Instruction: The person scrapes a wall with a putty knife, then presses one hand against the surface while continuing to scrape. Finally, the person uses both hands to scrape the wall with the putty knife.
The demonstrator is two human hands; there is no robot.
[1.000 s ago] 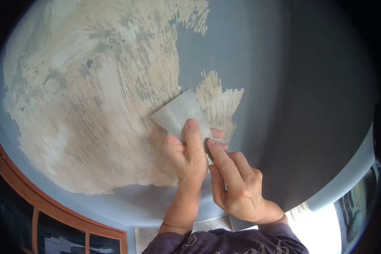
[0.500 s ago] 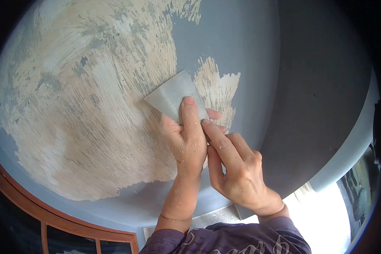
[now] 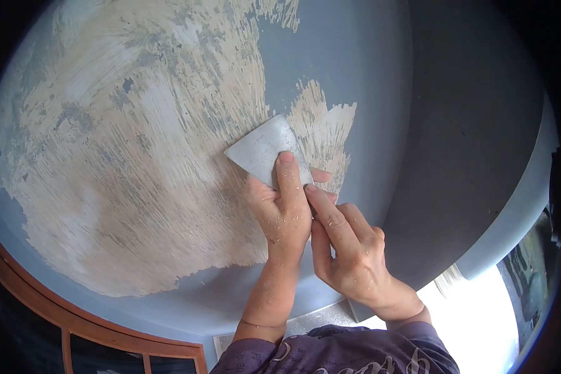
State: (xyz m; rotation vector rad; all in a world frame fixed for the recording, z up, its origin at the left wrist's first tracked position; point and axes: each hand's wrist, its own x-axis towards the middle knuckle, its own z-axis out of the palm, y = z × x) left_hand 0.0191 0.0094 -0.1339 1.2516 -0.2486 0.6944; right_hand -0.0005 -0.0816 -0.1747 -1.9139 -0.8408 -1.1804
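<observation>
A broad metal scraper blade (image 3: 265, 149) lies close against the scraped wall patch (image 3: 149, 162), its wide edge toward the upper left. My left hand (image 3: 287, 212) is closed around the scraper's lower part, the thumb stretched along the face of the blade and the other fingers behind it. Beside it, my right hand (image 3: 355, 262) is closed at the scraper's narrow end, its index fingertip pressing near the blade's lower right corner. The handle is mostly hidden by both hands. Pale flakes stick to the skin of both hands.
Grey-blue paint (image 3: 311, 56) surrounds the bare, streaky patch. To the right is a dark grey wall section (image 3: 467, 124). A brown-framed window or door (image 3: 106, 336) fills the lower left, and bright light comes in at the lower right.
The scraper and both hands have shifted slightly right and down. My grip looks the same. The view has also moved a little.
</observation>
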